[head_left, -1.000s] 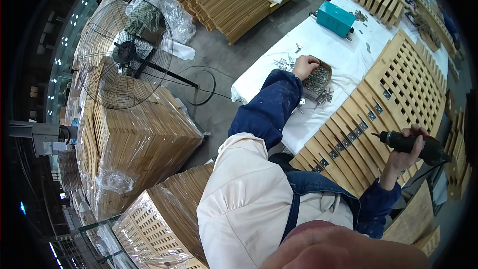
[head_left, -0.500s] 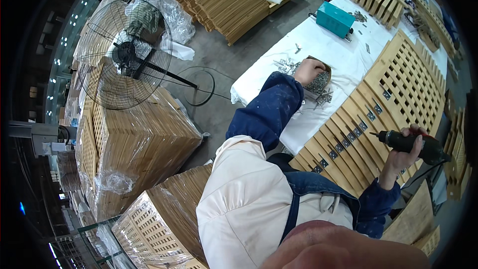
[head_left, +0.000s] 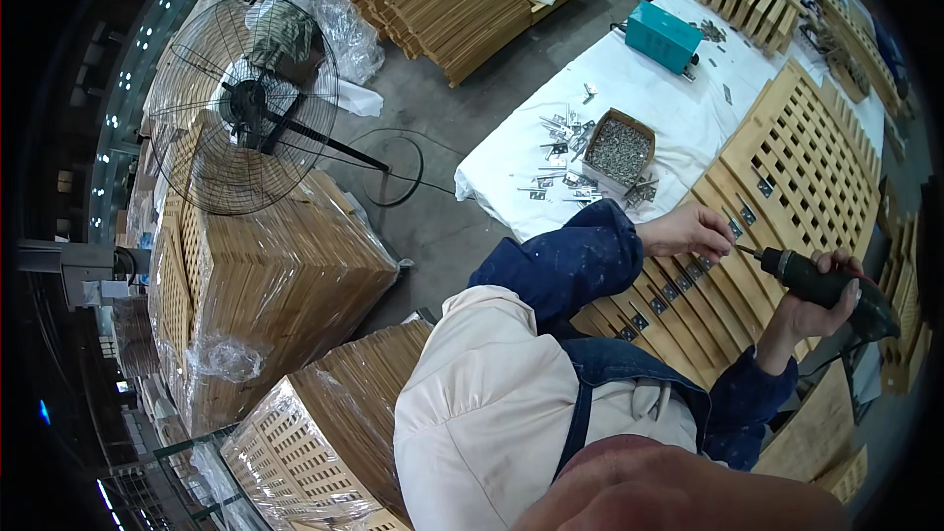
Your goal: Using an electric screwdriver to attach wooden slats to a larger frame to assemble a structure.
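Fittings (head_left: 657,305): row laid on panels (head_left: 688,342), your counter's (head_left: 511,162) near edge; fixing unclear. Drill (head_left: 808,278): held in your right grip (head_left: 808,320); bit (head_left: 749,251) near left grip (head_left: 688,233), pinched, contents unclear. Unused: loose fittings (head_left: 559,148), screws (head_left: 619,147), left end.

The worktop (head_left: 521,152) right of the fan (head_left: 246,101) is bright, plastic wrap (head_left: 231,359) below it glints, and leftward straight edges bend into darkness.

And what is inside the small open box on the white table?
The open box holds a heap of small grey metal pieces, probably screws. The heap covers the bottom, so what lies beneath cannot be seen.
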`<state>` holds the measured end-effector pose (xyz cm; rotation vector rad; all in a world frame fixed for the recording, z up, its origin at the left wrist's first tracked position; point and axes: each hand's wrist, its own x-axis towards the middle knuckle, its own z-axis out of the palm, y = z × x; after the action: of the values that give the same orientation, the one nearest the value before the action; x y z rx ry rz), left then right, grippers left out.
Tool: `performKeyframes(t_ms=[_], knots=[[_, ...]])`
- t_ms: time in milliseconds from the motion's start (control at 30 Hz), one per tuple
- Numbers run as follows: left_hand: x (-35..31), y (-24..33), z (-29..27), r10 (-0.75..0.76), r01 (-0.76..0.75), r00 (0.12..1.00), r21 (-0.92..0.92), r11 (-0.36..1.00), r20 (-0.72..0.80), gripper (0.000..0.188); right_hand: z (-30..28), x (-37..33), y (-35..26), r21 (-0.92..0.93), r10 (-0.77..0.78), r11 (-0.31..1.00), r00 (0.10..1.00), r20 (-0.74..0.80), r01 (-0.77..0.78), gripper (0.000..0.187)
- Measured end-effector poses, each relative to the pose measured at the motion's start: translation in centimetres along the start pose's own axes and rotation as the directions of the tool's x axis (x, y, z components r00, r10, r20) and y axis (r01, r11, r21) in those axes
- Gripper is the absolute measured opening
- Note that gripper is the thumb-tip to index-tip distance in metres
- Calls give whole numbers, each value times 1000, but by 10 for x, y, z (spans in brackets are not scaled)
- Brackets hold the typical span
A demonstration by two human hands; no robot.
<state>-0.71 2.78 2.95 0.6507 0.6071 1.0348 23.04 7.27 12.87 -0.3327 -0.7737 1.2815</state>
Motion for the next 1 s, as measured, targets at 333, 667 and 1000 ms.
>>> performKeyframes(t_ms=[333, 667, 1000], knots=[[6, 0, 1, -30, 36, 998, -107, 994, 55, 12, -4, 0, 3, 2, 20, 1000, 1000, 23, -20, 35], [16, 3, -3, -27, 32, 998, -82, 996, 57, 13, -1, 1, 2, 17, -7, 1000, 1000, 17, 7, 37], [19, 6, 5, 16, -19, 996, 32, 999, 88, 10, -5, 16, 2, -40, 46, 998, 997, 56, -44, 42]])
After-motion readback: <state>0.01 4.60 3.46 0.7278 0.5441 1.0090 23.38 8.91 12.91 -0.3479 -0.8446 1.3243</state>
